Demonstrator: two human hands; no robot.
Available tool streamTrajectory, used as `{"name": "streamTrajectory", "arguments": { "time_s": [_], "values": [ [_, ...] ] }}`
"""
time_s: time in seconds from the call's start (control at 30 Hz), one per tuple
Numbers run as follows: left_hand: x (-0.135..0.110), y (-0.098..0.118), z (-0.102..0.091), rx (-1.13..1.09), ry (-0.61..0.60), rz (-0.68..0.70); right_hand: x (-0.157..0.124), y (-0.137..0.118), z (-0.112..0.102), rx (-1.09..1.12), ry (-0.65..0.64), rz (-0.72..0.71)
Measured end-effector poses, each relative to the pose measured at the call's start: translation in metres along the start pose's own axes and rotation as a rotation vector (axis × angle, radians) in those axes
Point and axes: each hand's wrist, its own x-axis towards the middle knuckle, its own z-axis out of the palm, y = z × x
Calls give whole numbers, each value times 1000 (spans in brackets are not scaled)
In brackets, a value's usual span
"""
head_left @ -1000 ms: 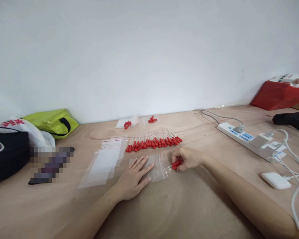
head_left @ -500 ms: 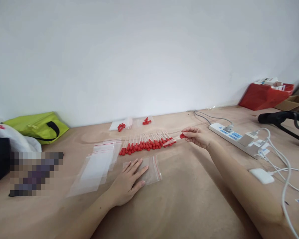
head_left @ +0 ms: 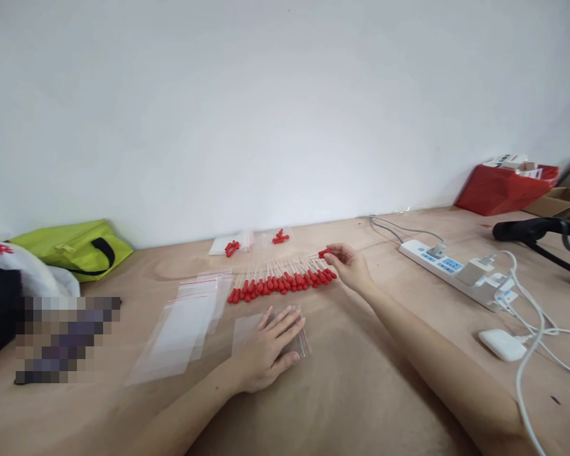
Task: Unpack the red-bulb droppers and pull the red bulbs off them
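Observation:
My left hand (head_left: 270,351) lies flat with its fingers apart on a clear zip-lock bag (head_left: 244,328) with a red seal line. Farther back, my right hand (head_left: 346,263) pinches the red bulb of a dropper (head_left: 323,254); its clear tube points left. Whether more than one dropper is in the fingers cannot be made out. Just in front of that hand runs a row of droppers (head_left: 280,282), red bulbs toward me and clear tubes toward the wall. To the left, several flat zip-lock bags (head_left: 175,335) overlap on the table.
Near the wall lie two small groups of red bulbs, one left (head_left: 232,248) and one right (head_left: 280,237), with clear bags. A power strip (head_left: 449,269) with chargers and cables stands at the right. Bags, including a lime-green bag (head_left: 76,247), crowd the left.
My right hand has moved left with the dropper, over the far side of the row. My left hand has slid right along the clear bag, covering more of its sealed end.

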Motion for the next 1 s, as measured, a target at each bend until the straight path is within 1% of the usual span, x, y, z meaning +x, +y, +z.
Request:
{"name": "streamTrajectory", "arguments": {
  "time_s": [0.07,0.17,0.27,0.37,0.43,0.5,0.63,0.73,0.83,0.9,0.97,1.0],
  "values": [
    [1,-1,3,6,-5,22,-1,-2,9,-179,-47,-173],
    [0,-1,5,31,-31,29,-1,-2,17,-383,-175,-391],
    [0,0,4,45,-60,17,-2,2,24,-529,-275,-537],
    [0,1,3,35,-54,13,-4,8,29,-677,-377,-625],
    [0,1,4,29,-43,16,-6,11,31,-760,-443,-656],
    [0,1,4,31,-44,18,-7,11,30,-812,-479,-675],
    [1,0,4,30,-57,15,-10,3,26,-883,-487,-677],
    [1,1,2,33,-68,25,-17,-6,20,-894,-416,-664],
    [1,3,3,47,-82,47,-32,-11,15,-819,-303,-623],
    [0,3,4,50,-32,48,-45,-12,13,-761,-252,-583],
    [-2,2,4,47,96,6,-59,-13,11,-715,-236,-552],
    [-3,0,3,43,176,-34,-66,-15,10,-694,-249,-548]
  ]
}}
